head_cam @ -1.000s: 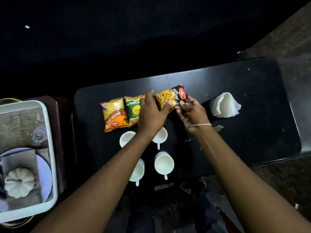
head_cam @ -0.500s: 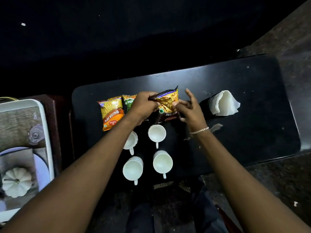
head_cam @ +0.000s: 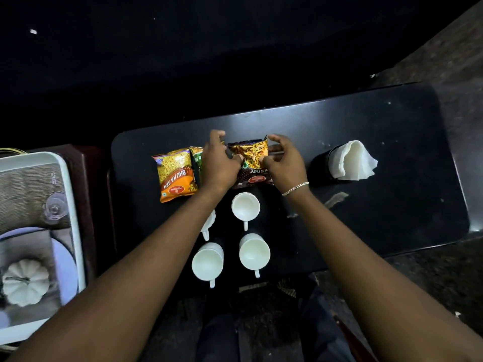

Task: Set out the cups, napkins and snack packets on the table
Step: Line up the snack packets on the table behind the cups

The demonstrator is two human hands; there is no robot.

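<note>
Three snack packets lie in a row on the black table point(head_cam: 392, 158). The orange-yellow packet point(head_cam: 176, 173) is at the left. A green packet point(head_cam: 196, 158) beside it is mostly hidden under my left hand point(head_cam: 219, 163). The brown mixture packet point(head_cam: 252, 163) lies between both hands; my left hand pinches its left edge and my right hand point(head_cam: 283, 163) pinches its right edge. Several white cups stand below the packets: one point(head_cam: 245, 206) just under the mixture packet, two nearer ones point(head_cam: 207, 261) point(head_cam: 254, 252), and one point(head_cam: 210, 222) partly hidden by my left forearm. White napkins point(head_cam: 351, 160) sit in a dark holder at the right.
A white tray point(head_cam: 75, 205) at the left holds a small white pumpkin point(head_cam: 24, 282), a clear glass point(head_cam: 55, 209) and a plate point(head_cam: 65, 259). The floor beyond the table's far edge is dark. My legs are below the near edge.
The mixture packet was turned from lying sideways to upright with its label toward me and set down beside the green packet. Both hands shifted to its side edges.
</note>
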